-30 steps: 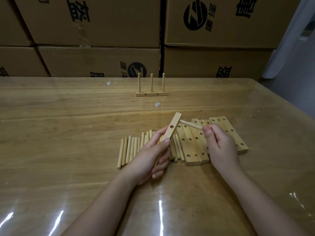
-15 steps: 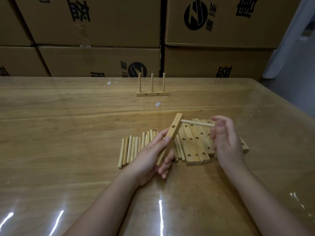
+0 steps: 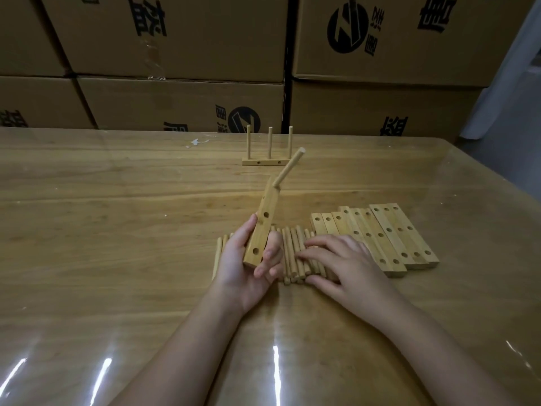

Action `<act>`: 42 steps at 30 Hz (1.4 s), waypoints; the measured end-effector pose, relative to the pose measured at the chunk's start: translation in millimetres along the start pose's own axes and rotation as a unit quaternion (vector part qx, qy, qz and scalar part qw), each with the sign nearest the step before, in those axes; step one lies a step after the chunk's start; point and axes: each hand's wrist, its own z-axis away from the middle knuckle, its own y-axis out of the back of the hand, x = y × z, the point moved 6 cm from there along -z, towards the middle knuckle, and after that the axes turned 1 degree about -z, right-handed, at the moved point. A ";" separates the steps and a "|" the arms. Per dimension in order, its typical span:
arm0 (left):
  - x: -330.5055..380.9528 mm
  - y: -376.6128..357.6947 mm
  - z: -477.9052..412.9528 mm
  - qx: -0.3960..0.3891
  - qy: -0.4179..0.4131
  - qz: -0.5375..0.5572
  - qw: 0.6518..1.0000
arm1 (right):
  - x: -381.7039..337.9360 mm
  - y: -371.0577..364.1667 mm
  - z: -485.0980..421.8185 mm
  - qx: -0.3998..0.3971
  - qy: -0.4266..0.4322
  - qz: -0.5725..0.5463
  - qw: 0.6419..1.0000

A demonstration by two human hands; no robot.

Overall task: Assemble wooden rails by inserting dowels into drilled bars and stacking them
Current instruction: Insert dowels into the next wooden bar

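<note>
Left hand (image 3: pixel 248 268) grips doweled bar (image 3: pixel 263 227); right hand (image 3: pixel 342 265) rests on dowels (image 3: pixel 295 250).

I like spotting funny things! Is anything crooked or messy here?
Yes: the peg in the bar held by the left hand leans sideways, while the three pegs on the finished rail behind stand straight. Small white scraps also lie on the table.
</note>
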 end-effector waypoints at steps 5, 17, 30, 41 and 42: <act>-2.9 -4.2 0.8 -0.016 0.006 -0.022 1.000 | -2.7 5.0 0.5 0.029 0.003 -0.023 0.999; -4.1 -4.0 1.4 -0.026 0.015 -0.040 0.999 | 44.2 26.5 13.5 0.213 -0.292 -0.447 0.818; -6.8 -4.2 0.5 -0.053 0.028 -0.060 0.996 | 43.2 25.5 13.2 0.213 -0.300 -0.633 0.681; -13.0 -12.1 3.8 -0.098 0.064 -0.080 0.990 | 37.4 24.4 8.8 0.187 -0.253 -0.647 0.694; -13.2 -13.0 4.0 -0.099 0.064 -0.083 0.990 | 38.2 24.3 8.9 0.186 -0.253 -0.639 0.702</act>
